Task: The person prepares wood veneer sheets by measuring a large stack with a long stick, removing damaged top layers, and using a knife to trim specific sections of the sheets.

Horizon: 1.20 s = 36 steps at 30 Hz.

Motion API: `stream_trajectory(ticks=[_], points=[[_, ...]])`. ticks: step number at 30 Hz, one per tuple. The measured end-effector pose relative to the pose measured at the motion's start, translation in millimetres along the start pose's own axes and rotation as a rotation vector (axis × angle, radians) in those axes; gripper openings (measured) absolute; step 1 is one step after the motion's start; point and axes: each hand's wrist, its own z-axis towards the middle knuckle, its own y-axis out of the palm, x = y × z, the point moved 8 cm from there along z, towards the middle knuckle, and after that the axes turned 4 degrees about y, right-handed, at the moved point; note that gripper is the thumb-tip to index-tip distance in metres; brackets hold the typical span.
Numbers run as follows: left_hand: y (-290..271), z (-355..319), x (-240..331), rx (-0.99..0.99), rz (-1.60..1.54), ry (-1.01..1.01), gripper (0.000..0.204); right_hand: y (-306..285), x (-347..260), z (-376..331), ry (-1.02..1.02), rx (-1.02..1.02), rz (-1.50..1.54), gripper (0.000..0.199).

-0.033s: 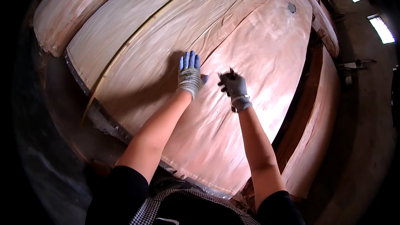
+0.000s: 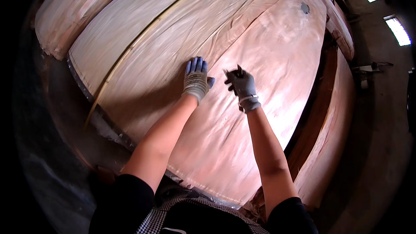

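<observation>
A large, pinkish sheet of thin wood veneer (image 2: pixel 277 56) lies spread before me, with ripples and a long dark split or fold running away from my hands. My left hand (image 2: pixel 196 78), in a striped glove with blue fingers, rests flat on it just left of that line. To its right, my right hand (image 2: pixel 243 84), in a grey glove with dark fingers, is closed just over the sheet. A thin, pointed, blade-like tool (image 2: pixel 225 73) sticks out of its fingers; motion blur and the fingers hide its exact kind.
A narrow yellowish strip (image 2: pixel 130 50) curves across the sheet's left part. More stacked wood (image 2: pixel 80 11) stands at the far left, and another wood stack (image 2: pixel 333 125) runs along the right. A hole (image 2: pixel 305 8) shows near the far right corner. Lit windows (image 2: pixel 397 30) are beyond.
My left hand has shifted slightly down and left. The closed right hand has moved a little, its tool tip still pointing toward the left hand.
</observation>
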Motion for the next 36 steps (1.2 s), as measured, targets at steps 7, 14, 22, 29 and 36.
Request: stream_trajectory(ticks=[7,14,22,29,36], points=[[5,15,12,-0.069,-0.025,0.101,0.054,6,66,120,0.125,-0.034,-0.13,0.021],[38,20,26,-0.255,0.123,0.387,0.05,11,22,80,-0.249,-0.087,-0.666,0.022],[12,117,10,-0.042,-0.022,0.281,0.033,-138,-15,173,0.025,0.178,-0.184,0.038],[80,225,23,0.102,0.059,0.231,0.052,-115,-53,283,-0.052,0.098,0.061,0.025],[112,241,71,-0.143,0.207,0.571,0.062,-124,-23,303,-0.046,0.257,-0.308,0.045]])
